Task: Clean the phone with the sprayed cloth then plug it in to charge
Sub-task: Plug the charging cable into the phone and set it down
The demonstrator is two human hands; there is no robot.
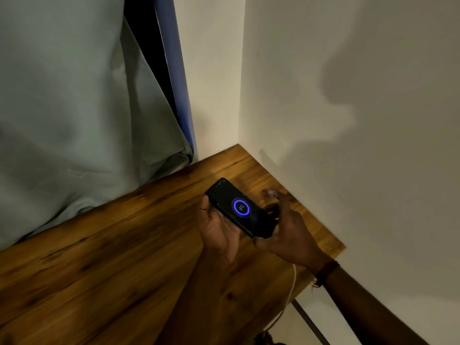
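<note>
Holding phone (239, 207) just above bench (124, 245) w/ left hand (219, 227) cupped under, right hand (286, 232) gripping bottom end, prob to seat cable (291, 287), since screen shows charging ring.

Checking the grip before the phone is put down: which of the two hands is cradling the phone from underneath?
The left hand: its palm lies under the phone, thumb on the far edge. The right hand only touches the phone's near end from the side.

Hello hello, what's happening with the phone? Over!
Left hand cradles the black smartphone over the wooden table. Right hand at its lower end. Screen shows a blue charging ring. White cable trails below. Nothing in the way.
</note>
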